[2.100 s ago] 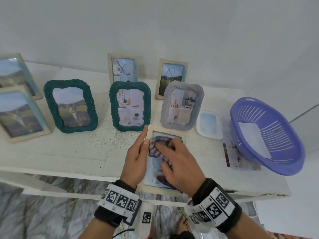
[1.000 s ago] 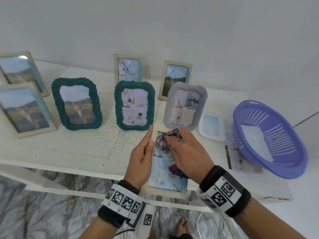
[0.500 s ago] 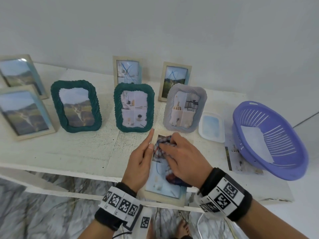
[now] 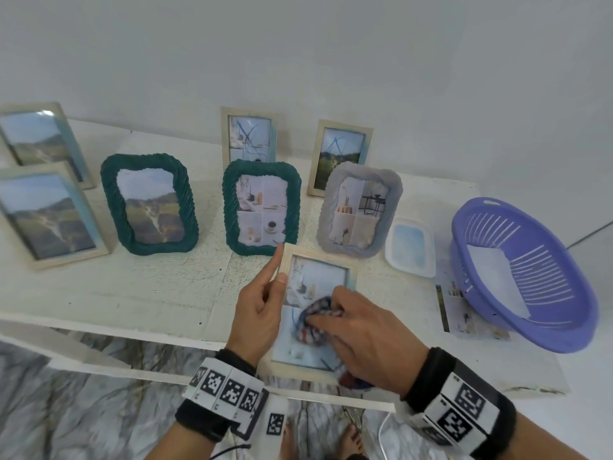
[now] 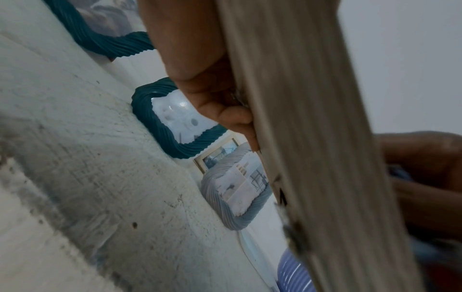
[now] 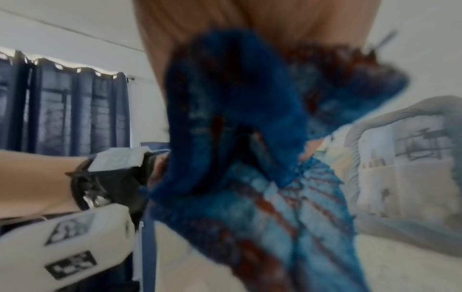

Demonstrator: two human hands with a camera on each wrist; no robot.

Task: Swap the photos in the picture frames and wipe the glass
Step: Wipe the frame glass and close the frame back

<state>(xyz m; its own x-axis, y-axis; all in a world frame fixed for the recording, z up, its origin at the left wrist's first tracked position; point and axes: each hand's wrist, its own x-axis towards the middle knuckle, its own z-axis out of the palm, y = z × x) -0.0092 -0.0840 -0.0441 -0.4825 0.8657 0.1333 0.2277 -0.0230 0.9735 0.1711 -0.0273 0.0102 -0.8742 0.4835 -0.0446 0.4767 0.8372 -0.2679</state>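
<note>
- Pale wooden frame (image 4: 317,260): I see it at the shelf's (image 4: 132,293) front edge, glass up, its near end over the lip, held between my two hands.
- Left hand (image 4: 257,313): thumb on the frame's left rail, fingers curled behind it, index finger straight along the edge.
- Checked cloth (image 4: 315,322): bunched on the glass, under my right fingertips.
- Right hand (image 4: 361,336): fingers bent, gripping the cloth against the glass.
- Beyond my fingertips: green rope frame (image 4: 262,207) and grey rope frame (image 4: 360,209), both upright.
- Right of my right hand: clear plastic lid (image 4: 411,247), loose photos (image 4: 464,318), purple basket (image 4: 524,273).
</note>
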